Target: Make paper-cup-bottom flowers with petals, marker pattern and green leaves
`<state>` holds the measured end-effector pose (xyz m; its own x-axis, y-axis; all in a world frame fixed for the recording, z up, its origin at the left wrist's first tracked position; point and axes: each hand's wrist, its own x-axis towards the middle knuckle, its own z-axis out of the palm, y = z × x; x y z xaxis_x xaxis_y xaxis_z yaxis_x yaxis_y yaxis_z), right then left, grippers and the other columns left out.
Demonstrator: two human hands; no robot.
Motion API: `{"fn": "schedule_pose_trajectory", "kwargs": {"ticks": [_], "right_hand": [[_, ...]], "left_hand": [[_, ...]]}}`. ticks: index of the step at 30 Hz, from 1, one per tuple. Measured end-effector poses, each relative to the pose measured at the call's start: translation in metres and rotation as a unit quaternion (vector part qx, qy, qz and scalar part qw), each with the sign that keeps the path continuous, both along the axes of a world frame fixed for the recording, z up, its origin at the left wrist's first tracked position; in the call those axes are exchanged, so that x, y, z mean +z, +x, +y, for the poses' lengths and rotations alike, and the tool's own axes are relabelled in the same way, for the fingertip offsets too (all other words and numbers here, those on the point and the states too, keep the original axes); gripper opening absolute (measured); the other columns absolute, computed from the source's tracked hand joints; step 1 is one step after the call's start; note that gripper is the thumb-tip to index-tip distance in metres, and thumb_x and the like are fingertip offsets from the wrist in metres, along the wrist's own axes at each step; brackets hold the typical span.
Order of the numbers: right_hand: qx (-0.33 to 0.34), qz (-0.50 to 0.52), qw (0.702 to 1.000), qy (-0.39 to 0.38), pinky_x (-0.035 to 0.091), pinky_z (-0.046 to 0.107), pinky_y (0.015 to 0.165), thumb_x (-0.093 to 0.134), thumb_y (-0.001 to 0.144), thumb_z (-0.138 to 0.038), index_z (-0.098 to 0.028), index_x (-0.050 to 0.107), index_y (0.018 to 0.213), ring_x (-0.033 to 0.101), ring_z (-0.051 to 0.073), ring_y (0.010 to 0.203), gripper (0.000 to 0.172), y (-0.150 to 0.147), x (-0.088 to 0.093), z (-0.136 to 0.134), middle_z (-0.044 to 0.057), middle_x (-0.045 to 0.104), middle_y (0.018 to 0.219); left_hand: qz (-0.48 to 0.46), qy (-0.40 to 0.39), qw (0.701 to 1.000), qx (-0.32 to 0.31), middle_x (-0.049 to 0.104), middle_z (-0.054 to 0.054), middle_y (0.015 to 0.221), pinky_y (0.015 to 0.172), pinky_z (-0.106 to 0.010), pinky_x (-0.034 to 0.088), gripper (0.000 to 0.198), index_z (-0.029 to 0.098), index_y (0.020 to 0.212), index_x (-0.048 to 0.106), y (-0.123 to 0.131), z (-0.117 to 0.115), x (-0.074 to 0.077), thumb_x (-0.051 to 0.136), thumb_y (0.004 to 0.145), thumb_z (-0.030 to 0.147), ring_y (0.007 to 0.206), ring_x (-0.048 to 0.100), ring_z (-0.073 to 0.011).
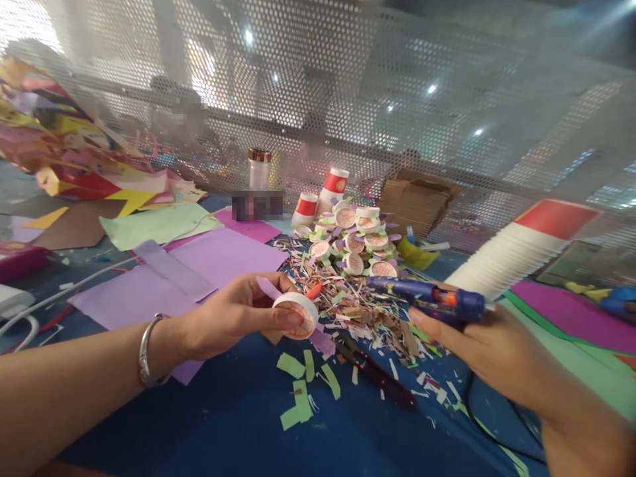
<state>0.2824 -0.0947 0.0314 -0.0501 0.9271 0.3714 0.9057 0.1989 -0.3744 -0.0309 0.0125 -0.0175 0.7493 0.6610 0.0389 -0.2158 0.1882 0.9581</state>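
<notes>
Between thumb and fingers, my left hand holds a round white disc, like a cut-off paper cup base, with an orange-red pattern on its face. Purple paper strips stick out from two sides of it. My right hand is wrapped round a blue glue gun, its nozzle pointing left above the paper scraps. Several green paper strips lie on the blue table below the disc. Dark scissors rest between my hands. A heap of similar discs with green and purple tabs sits beyond.
Paper shreds cover the middle. Purple sheets lie left, near a white cable. A leaning stack of paper cups stands right. Behind are a cardboard piece, a lidded jar and a perforated metal screen.
</notes>
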Motion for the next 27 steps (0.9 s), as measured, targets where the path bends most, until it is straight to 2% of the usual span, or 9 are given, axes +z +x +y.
{"fn": "schedule_pose_trajectory", "kwargs": {"ticks": [1, 4, 8, 10, 12, 15, 20, 24, 27], "right_hand": [[-0.027, -0.012, 0.999, 0.015, 0.054, 0.028, 0.057, 0.062, 0.09, -0.05, -0.023, 0.066, 0.081, 0.065, 0.019, 0.062, 0.028, 0.007, 0.001, 0.001, 0.001, 0.068, 0.069], [-0.076, -0.078, 0.994, 0.007, 0.052, 0.032, 0.053, 0.059, 0.09, -0.054, -0.023, 0.065, 0.084, 0.066, 0.022, 0.061, 0.032, 0.032, 0.0, 0.001, 0.004, 0.071, 0.076], [-0.062, -0.219, 0.974, 0.007, 0.053, 0.035, 0.061, 0.046, 0.098, -0.044, -0.023, 0.063, 0.09, 0.071, 0.026, 0.073, 0.028, 0.057, -0.015, 0.0, 0.008, 0.072, 0.095], [-0.074, -0.285, 0.956, -0.008, 0.05, 0.034, 0.055, 0.045, 0.096, -0.04, -0.022, 0.062, 0.098, 0.07, 0.027, 0.073, 0.024, 0.062, -0.026, 0.0, 0.009, 0.072, 0.098], [-0.07, -0.304, 0.95, -0.023, 0.044, 0.032, 0.05, 0.048, 0.093, -0.035, -0.022, 0.061, 0.094, 0.069, 0.027, 0.069, 0.018, 0.063, -0.036, 0.001, 0.008, 0.07, 0.094], [-0.052, -0.31, 0.948, -0.047, 0.042, 0.031, 0.05, 0.052, 0.086, -0.029, -0.022, 0.06, 0.09, 0.067, 0.027, 0.071, 0.011, 0.063, -0.047, 0.004, 0.008, 0.066, 0.091], [-0.016, -0.282, 0.956, -0.077, 0.052, 0.036, 0.062, 0.056, 0.085, -0.033, -0.021, 0.063, 0.101, 0.069, 0.029, 0.083, 0.021, 0.073, -0.05, 0.006, 0.01, 0.068, 0.1], [0.01, -0.245, 0.965, -0.089, 0.057, 0.04, 0.076, 0.057, 0.087, -0.034, -0.021, 0.067, 0.108, 0.072, 0.031, 0.091, 0.026, 0.084, -0.043, 0.003, 0.013, 0.07, 0.107], [0.015, -0.2, 0.977, -0.077, 0.058, 0.038, 0.069, 0.061, 0.083, -0.035, -0.021, 0.07, 0.115, 0.074, 0.03, 0.085, 0.035, 0.075, -0.03, -0.002, 0.014, 0.072, 0.11]], "left_hand": [[-0.012, -0.002, 1.0, 0.002, 0.077, -0.004, 0.079, 0.062, -0.019, 0.051, 0.027, 0.015, 0.084, 0.063, 0.0, 0.0, 0.0, 0.086, 0.078, 0.026, 0.07, 0.069, -0.0119], [-0.042, 0.006, 0.999, 0.0, 0.076, -0.004, 0.076, 0.064, -0.019, 0.052, 0.019, 0.013, 0.083, 0.067, -0.001, 0.001, 0.0, 0.081, 0.083, 0.026, 0.066, 0.067, -0.0098], [-0.057, 0.011, 0.998, 0.004, 0.076, -0.005, 0.076, 0.064, -0.02, 0.053, 0.015, 0.013, 0.081, 0.072, -0.001, -0.001, 0.001, 0.081, 0.082, 0.025, 0.066, 0.068, -0.0114], [-0.057, 0.009, 0.998, 0.007, 0.076, -0.004, 0.077, 0.064, -0.02, 0.054, 0.015, 0.013, 0.08, 0.073, 0.0, -0.002, 0.001, 0.082, 0.081, 0.025, 0.067, 0.069, -0.012], [-0.057, 0.008, 0.998, 0.008, 0.077, -0.005, 0.077, 0.064, -0.021, 0.054, 0.015, 0.013, 0.081, 0.073, 0.0, -0.002, 0.001, 0.082, 0.082, 0.026, 0.067, 0.07, -0.0122], [-0.068, 0.019, 0.997, 0.012, 0.077, -0.004, 0.077, 0.065, -0.019, 0.053, 0.013, 0.014, 0.082, 0.074, -0.001, -0.002, 0.0, 0.08, 0.084, 0.025, 0.068, 0.07, -0.0112], [-0.073, 0.014, 0.997, 0.006, 0.078, -0.004, 0.076, 0.067, -0.019, 0.052, 0.011, 0.014, 0.081, 0.074, -0.002, -0.001, -0.001, 0.082, 0.082, 0.022, 0.07, 0.071, -0.0115], [-0.064, -0.014, 0.998, -0.01, 0.078, -0.003, 0.074, 0.063, -0.019, 0.051, 0.012, 0.014, 0.081, 0.073, -0.002, 0.001, -0.002, 0.083, 0.08, 0.021, 0.066, 0.07, -0.011], [-0.056, -0.006, 0.998, -0.004, 0.076, -0.003, 0.072, 0.062, -0.02, 0.051, 0.012, 0.012, 0.078, 0.072, -0.002, 0.002, -0.002, 0.081, 0.081, 0.021, 0.063, 0.068, -0.0105]]}}
